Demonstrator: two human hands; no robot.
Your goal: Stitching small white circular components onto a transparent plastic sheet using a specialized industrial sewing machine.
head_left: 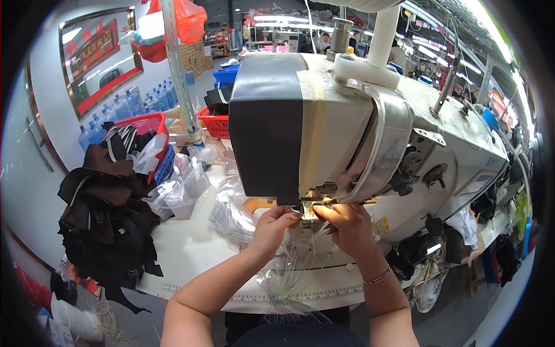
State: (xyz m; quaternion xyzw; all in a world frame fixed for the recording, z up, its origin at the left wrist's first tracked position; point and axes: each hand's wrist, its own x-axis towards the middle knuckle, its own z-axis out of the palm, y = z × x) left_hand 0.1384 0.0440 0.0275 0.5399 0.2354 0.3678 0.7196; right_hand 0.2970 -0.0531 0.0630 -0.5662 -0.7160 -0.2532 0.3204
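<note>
A large white sewing machine (451,179) with a dark grey end cover (266,127) stands right in front of me. Both my hands are at its lit needle area, under the head. My left hand (270,231) is closed, thumb and fingertips pinched together just left of the needle; whatever is between them is too small to name. My right hand (351,226) is curled on the other side, its fingertips close to the needle. A small dark piece shows under its palm, and its grip is partly hidden. Pale loose threads (289,272) trail from there toward the table's front edge.
A heap of black and brown strips (110,214) hangs over the white table's (191,254) left side. Clear plastic bags (231,214) lie near my left forearm. Red baskets (147,124) stand behind. A metal post (179,69) rises left of the machine. A ruler strip (243,299) runs along the front edge.
</note>
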